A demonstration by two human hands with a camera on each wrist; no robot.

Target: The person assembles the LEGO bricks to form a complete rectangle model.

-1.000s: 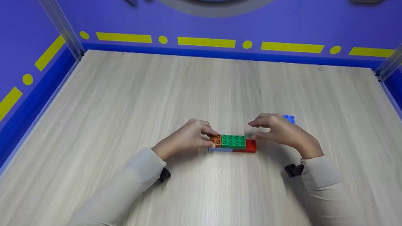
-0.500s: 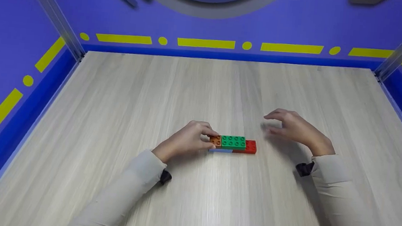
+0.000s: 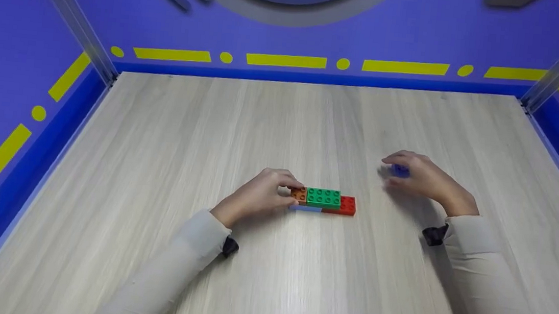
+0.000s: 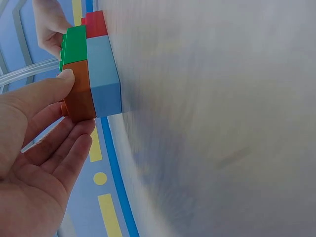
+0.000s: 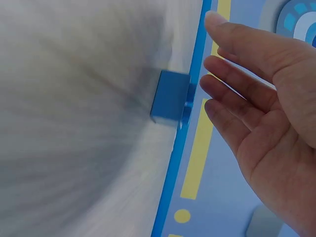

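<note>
My left hand point(image 3: 265, 194) pinches the orange brick point(image 4: 80, 94) at the left end of a small brick build, thumb on one side and fingers on the other. Beside the orange brick in the upper layer sits a green brick point(image 3: 324, 197). Under them lie a light blue brick point(image 4: 104, 74) and a red brick point(image 3: 348, 205), which sticks out at the right end. My right hand point(image 3: 424, 176) hovers over a separate blue brick point(image 3: 400, 171), thumb and fingers apart. In the right wrist view that blue brick point(image 5: 170, 96) stands on the table just off the fingertips.
The build and the blue brick stand on a pale wood-grain table point(image 3: 211, 119). Blue panels with yellow markings point(image 3: 286, 61) wall in its back and sides. Black wrist-camera mounts point(image 3: 434, 235) jut out from the sleeves.
My right hand has moved away from the build, right and slightly back, to the blue brick, its fingers still apart. The left hand stays on the orange brick, and the build has barely shifted.
</note>
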